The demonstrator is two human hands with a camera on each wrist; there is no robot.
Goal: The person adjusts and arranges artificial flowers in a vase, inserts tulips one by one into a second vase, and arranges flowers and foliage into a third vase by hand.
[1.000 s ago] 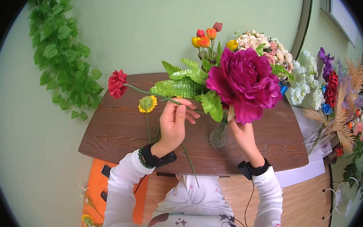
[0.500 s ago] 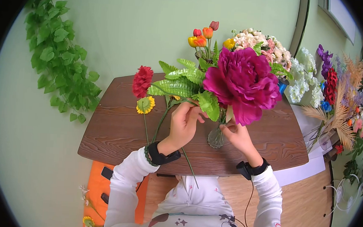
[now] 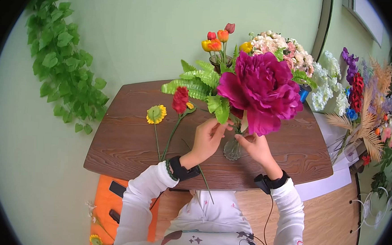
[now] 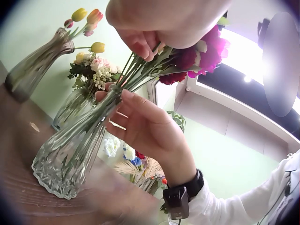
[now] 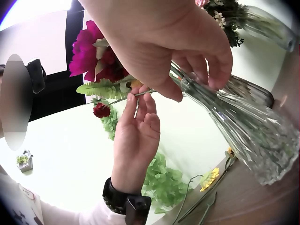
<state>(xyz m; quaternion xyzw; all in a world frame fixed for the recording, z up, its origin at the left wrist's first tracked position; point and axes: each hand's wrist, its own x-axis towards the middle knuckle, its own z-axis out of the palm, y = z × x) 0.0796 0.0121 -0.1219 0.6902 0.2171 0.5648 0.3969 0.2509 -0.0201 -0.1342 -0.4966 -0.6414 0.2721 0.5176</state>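
My left hand (image 3: 207,139) pinches a thin green stem at the vase mouth; in the right wrist view the left hand's fingertips (image 5: 131,96) meet on it. A red flower (image 3: 180,100) hangs out to the left, beside the fern leaves. The clear glass vase (image 3: 232,149) stands on the table, and my right hand (image 3: 258,148) holds its neck, fingers around it in the left wrist view (image 4: 154,131). Several stems (image 4: 79,136) fill the vase. Above rises a large magenta bloom (image 3: 263,90), hiding part of the right fingers.
Two yellow flowers, one at the left (image 3: 156,114), lie on the wooden table (image 3: 119,135). Behind the vase are tulips (image 3: 214,45) in another vase and a pale bouquet (image 3: 277,44). More flowers (image 3: 364,92) stand at the right; leafy vines (image 3: 65,60) hang left.
My left hand has moved right, up to the vase mouth, and the red flower has swung right and lower. My right hand has shifted slightly left, its thumb now at the vase's neck.
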